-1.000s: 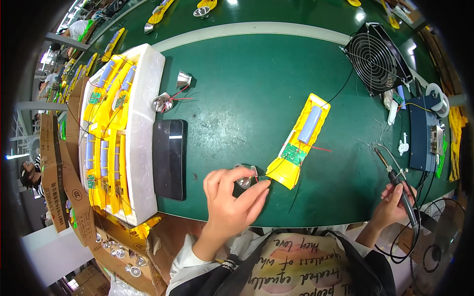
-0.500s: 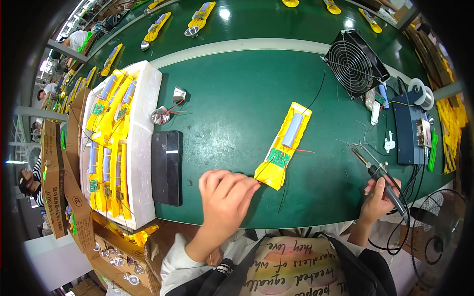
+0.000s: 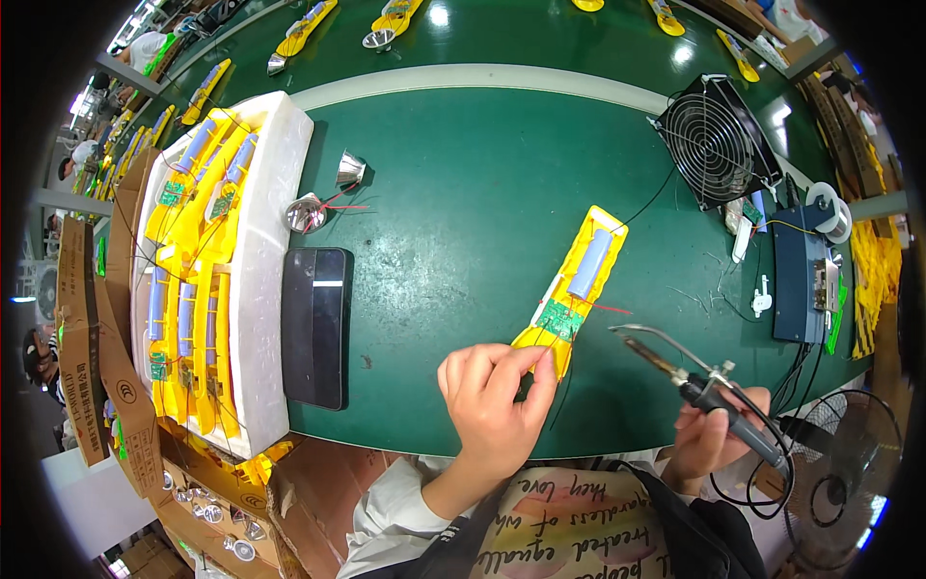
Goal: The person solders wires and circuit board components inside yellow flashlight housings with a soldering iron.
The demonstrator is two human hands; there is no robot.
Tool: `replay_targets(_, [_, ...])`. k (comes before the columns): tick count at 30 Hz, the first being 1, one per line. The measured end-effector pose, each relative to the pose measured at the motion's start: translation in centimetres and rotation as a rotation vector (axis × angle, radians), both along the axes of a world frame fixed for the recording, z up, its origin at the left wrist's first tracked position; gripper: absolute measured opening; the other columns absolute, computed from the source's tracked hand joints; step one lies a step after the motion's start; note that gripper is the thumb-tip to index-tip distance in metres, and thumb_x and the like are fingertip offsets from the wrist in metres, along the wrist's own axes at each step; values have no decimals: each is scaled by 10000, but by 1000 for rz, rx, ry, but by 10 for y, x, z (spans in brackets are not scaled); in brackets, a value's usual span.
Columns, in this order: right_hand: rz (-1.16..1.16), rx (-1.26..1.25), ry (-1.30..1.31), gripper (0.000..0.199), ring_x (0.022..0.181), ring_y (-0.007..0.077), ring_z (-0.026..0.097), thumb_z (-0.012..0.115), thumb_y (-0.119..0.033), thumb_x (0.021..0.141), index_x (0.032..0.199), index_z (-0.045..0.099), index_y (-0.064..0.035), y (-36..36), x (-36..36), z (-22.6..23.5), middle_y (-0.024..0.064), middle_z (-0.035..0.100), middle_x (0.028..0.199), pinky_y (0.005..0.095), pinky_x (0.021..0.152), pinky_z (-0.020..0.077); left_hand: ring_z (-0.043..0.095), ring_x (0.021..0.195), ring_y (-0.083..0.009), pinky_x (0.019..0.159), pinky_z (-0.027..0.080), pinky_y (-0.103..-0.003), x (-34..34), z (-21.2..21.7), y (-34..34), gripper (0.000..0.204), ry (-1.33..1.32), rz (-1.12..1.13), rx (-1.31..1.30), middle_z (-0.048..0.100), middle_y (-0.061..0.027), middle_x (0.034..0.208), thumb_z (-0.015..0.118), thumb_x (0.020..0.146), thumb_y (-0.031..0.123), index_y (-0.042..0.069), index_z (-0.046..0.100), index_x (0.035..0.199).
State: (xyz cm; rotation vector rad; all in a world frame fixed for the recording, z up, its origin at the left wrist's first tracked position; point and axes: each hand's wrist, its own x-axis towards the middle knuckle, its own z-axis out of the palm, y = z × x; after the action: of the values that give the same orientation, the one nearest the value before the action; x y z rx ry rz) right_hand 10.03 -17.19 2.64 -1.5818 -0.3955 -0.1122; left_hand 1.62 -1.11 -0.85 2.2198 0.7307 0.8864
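A yellow plastic casing (image 3: pixel 546 340) lies tilted on the green bench, holding a blue cylindrical battery (image 3: pixel 590 262) and a green circuit board (image 3: pixel 558 320). My left hand (image 3: pixel 497 405) is closed at the casing's near end, thumb and fingertips pinching what looks like a thin wire beside the board; the fingers cover part of that end. My right hand (image 3: pixel 714 434) grips a soldering iron (image 3: pixel 731 417) with a bent metal feed tube along its tip. Its tip points toward the casing, apart from it. A red wire (image 3: pixel 608 309) sticks out from the casing's right side.
At left, a white foam box (image 3: pixel 280 289) holds several yellow casings, beside a black phone-like slab (image 3: pixel 316 328) and two silver reflector cups (image 3: pixel 307 213). A black fan (image 3: pixel 714 143), blue soldering station (image 3: pixel 799 275) and wire spool (image 3: pixel 828 212) stand at right. More casings line the far belt.
My left hand has moved right, onto the casing's near end. My right hand has brought the soldering iron left, closer to the casing. The view has shifted slightly.
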Motion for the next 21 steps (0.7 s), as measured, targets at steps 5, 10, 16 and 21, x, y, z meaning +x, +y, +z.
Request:
replay_targets(5, [123, -65, -4, 304, 405, 125, 455, 578, -208, 751, 847, 386, 8, 14, -4, -14, 106, 475, 608, 202, 339, 372, 442, 602, -153, 534, 355, -260, -3, -4, 3, 130, -10, -30, -104, 495, -23, 649, 659, 622, 1, 75, 597, 708])
replay_targets(10, [123, -80, 6, 291, 404, 123, 456, 577, -195, 750, 852, 398, 12, 18, -2, -15, 106, 474, 619, 199, 341, 371, 442, 593, -154, 524, 359, -260, -2, -3, 4, 132, -16, -45, -136, 494, -23, 642, 661, 617, -7, 73, 596, 700])
replay_targets(16, [157, -99, -16, 281, 408, 123, 457, 574, -186, 754, 849, 401, 15, 20, -1, -18, 95, 467, 621, 196, 349, 374, 442, 590, -154, 512, 359, -255, -3, -5, 5, 149, -18, -52, -134, 490, -24, 640, 671, 608, -16, 69, 594, 704])
replay_targets(21, [189, -50, 14, 242, 450, 130, 528, 576, -79, 740, 862, 395, 26, 17, 1, -17, 102, 519, 571, 203, 434, 437, 445, 623, -167, 601, 320, -289, -3, -6, 3, 149, -18, -40, -174, 481, 6, 646, 680, 607, 48, 101, 587, 711])
